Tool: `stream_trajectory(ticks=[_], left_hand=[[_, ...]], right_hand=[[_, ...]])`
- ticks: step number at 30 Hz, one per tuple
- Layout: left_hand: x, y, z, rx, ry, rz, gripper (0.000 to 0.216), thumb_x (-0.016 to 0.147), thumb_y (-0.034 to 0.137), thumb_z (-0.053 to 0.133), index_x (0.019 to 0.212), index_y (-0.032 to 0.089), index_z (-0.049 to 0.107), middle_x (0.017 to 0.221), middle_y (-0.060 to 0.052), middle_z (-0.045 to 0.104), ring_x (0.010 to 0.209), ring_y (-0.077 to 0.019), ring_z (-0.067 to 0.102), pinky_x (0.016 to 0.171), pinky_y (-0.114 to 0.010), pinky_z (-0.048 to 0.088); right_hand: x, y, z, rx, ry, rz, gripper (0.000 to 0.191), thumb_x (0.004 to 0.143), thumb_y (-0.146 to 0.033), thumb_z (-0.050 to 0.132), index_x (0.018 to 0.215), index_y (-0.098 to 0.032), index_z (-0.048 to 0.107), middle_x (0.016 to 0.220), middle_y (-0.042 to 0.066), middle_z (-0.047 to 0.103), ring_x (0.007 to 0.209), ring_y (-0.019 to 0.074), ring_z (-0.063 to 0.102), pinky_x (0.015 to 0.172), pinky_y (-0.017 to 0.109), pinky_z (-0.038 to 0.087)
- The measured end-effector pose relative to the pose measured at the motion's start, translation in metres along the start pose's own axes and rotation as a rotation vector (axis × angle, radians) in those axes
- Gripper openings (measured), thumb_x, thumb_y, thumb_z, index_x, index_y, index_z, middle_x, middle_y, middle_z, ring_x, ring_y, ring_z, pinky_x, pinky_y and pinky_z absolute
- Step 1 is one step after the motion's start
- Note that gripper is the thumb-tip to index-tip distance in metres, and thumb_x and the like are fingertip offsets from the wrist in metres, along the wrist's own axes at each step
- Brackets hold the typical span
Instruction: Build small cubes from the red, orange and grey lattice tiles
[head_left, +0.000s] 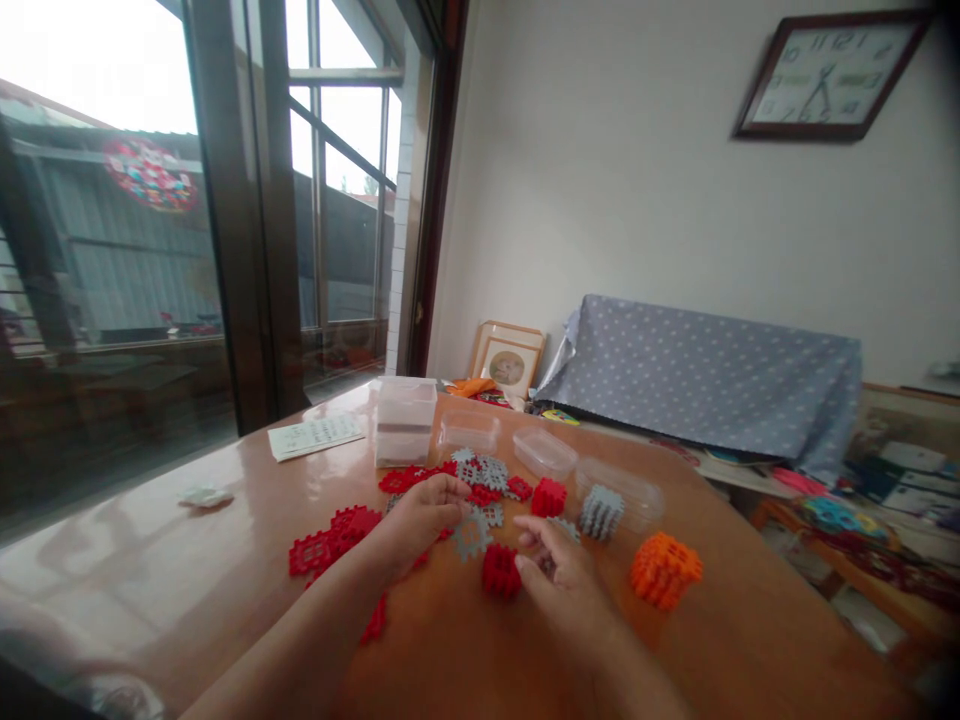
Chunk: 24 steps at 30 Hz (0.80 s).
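Note:
My left hand rests on the brown table over a heap of flat red and grey interlocking plastic pieces, its fingers curled on a grey piece. My right hand lies just right of it, fingers bent and pinched near a small grey piece. A finished red cube sits between the two hands. Another red cube, a grey cube and an orange cube stand further right. Flat red pieces spread out to the left of my left wrist.
A stack of clear plastic boxes and loose clear lids stand behind the pieces. A printed paper sheet lies near the window, a crumpled wrapper at left. A polka-dot covered object and cluttered shelves fill the right.

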<state>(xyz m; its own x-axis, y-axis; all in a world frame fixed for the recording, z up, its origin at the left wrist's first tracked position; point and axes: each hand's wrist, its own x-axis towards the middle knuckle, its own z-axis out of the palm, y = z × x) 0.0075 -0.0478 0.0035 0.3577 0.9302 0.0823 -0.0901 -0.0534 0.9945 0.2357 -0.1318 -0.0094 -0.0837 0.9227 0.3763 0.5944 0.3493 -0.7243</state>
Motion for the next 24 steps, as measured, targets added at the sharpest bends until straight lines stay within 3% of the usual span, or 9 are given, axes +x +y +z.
stream_trajectory(ticks=[3,5,14,24], left_hand=[[0.002,0.011,0.017,-0.108,-0.108,-0.064,0.035,0.071,0.021,0.073,0.103,0.017,0.058,0.086,-0.002,0.069,0.073,-0.0132,0.061,0.070,-0.026,0.041],[0.004,0.015,0.027,-0.135,-0.154,-0.076,0.040,0.069,0.017,0.074,0.105,0.017,0.056,0.085,-0.002,0.069,0.073,-0.0131,0.061,0.071,-0.027,0.041],[0.011,-0.001,0.044,-0.237,-0.233,-0.079,0.046,0.072,0.018,0.076,0.110,0.018,0.050,0.081,0.000,0.068,0.071,-0.0118,0.060,0.070,-0.026,0.039],[0.010,-0.006,0.060,-0.266,-0.078,-0.062,0.038,0.071,0.026,0.079,0.095,0.020,0.050,0.075,0.004,0.061,0.065,-0.0096,0.054,0.068,-0.025,0.040]], right_hand=[[-0.003,-0.006,-0.004,0.004,-0.029,-0.028,0.066,0.080,-0.018,0.060,0.143,-0.035,0.048,0.133,0.004,0.057,0.097,0.0183,0.063,0.084,0.033,0.052],[-0.004,-0.011,-0.008,-0.008,-0.045,-0.040,0.074,0.077,-0.017,0.063,0.146,-0.037,0.045,0.138,0.004,0.054,0.106,0.0203,0.061,0.088,0.034,0.051],[-0.001,-0.020,-0.018,-0.062,-0.113,-0.064,0.060,0.073,-0.016,0.071,0.130,-0.031,0.059,0.122,0.002,0.062,0.108,0.0205,0.060,0.094,0.033,0.049],[0.002,-0.010,-0.016,-0.117,-0.069,0.006,0.052,0.074,-0.026,0.073,0.124,-0.028,0.061,0.118,0.005,0.062,0.101,0.0222,0.061,0.089,0.034,0.050]])
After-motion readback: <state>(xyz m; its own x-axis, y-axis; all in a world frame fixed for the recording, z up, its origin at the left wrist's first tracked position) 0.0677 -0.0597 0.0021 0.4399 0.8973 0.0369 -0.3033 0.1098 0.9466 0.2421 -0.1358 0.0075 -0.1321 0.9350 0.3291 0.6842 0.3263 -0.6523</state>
